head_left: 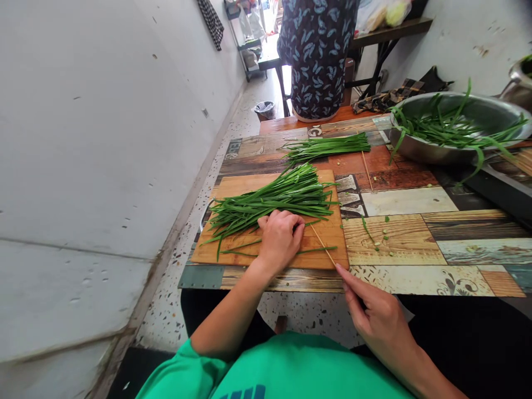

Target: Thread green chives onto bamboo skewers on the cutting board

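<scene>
A wooden skewer (323, 245) slants over the front right of the cutting board (332, 183), its lower end pinched in my right hand (372, 305). The upper end reaches close to my left hand (279, 238), which is closed with curled fingers low over the board. A garlic chive stalk (312, 223) sticks out from under those fingers; their tips are hidden. Just beyond lies a thick heap of garlic chives (274, 197). A few loose stalks (318, 249) lie on the board in front of the heap, partly behind my left wrist.
Farther back on the patterned table (399, 202) lies a row of garlic chives (332, 147) with a second skewer (366, 170). A steel bowl (432, 152) of chives stands at right. Small green scraps (385, 238) dot the table. A person (318, 61) is beyond the table; a wall (103, 138) runs along the left.
</scene>
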`<control>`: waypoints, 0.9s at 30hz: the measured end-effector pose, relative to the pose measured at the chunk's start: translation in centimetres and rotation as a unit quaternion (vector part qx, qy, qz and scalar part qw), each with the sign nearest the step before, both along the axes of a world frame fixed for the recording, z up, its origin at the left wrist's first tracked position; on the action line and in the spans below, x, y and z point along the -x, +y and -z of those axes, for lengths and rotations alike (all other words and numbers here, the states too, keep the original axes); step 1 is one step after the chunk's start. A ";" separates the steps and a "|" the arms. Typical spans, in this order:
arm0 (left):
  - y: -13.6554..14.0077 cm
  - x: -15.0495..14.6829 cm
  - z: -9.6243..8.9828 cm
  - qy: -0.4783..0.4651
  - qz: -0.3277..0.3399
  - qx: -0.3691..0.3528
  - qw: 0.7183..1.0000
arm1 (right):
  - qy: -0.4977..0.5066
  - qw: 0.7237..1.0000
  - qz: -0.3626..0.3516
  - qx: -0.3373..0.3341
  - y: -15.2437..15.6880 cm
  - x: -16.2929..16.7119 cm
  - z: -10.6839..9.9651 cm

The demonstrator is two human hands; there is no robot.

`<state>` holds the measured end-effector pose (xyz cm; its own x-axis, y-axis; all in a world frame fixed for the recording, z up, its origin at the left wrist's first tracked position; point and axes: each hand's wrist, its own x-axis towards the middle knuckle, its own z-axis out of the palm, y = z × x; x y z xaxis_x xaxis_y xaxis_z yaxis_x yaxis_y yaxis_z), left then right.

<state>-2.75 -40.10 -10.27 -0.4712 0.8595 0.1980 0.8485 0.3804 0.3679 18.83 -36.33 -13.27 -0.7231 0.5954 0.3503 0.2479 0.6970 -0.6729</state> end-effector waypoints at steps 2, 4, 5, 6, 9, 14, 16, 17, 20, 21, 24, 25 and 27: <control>0.0 0.1 0.0 -0.003 0.004 -0.001 1.000 | 0.000 1.000 -0.002 -0.003 0.0 0.0 -0.1; 0.0 0.1 0.0 -0.008 0.008 0.001 1.000 | -0.004 1.000 -0.005 0.002 0.1 0.0 -0.2; 0.1 0.1 -0.1 -0.010 0.010 0.001 1.000 | -0.008 1.000 -0.006 0.005 0.1 0.0 -0.2; 0.1 0.1 -0.1 -0.013 0.012 0.002 1.000 | -0.012 1.000 -0.007 0.008 0.1 0.0 -0.2; 0.1 0.0 -0.1 -0.017 0.018 0.005 1.000 | -0.017 1.000 -0.007 0.008 0.0 0.0 -0.3; 0.1 0.1 -0.1 -0.017 0.029 0.001 0.999 | -0.017 1.000 -0.001 -0.002 0.0 0.1 -0.5; 0.2 0.2 -0.1 -0.020 0.040 0.002 0.999 | -0.014 1.000 0.000 -0.005 0.0 0.2 -0.5; 0.2 0.2 -0.1 -0.022 0.044 0.003 0.999 | -0.013 1.000 0.002 -0.008 0.0 0.3 -0.6; 0.2 0.0 -0.1 -0.027 0.048 0.007 0.998 | -0.017 1.000 0.008 -0.009 0.1 0.6 -0.5; 0.1 -0.1 -0.2 -0.028 0.049 0.009 0.998 | -0.018 1.000 0.010 -0.008 0.1 0.7 -0.5; -0.3 -0.8 -0.6 -0.041 0.095 0.028 0.994 | -0.018 1.000 0.016 0.000 0.3 1.1 -0.5; -0.4 -1.1 -0.9 -0.047 0.119 0.038 0.991 | -0.020 1.000 0.018 0.001 0.3 1.1 -0.5; -0.6 -1.2 -1.5 -0.044 0.143 0.050 0.988 | -0.022 1.000 0.021 0.001 0.4 1.1 -0.5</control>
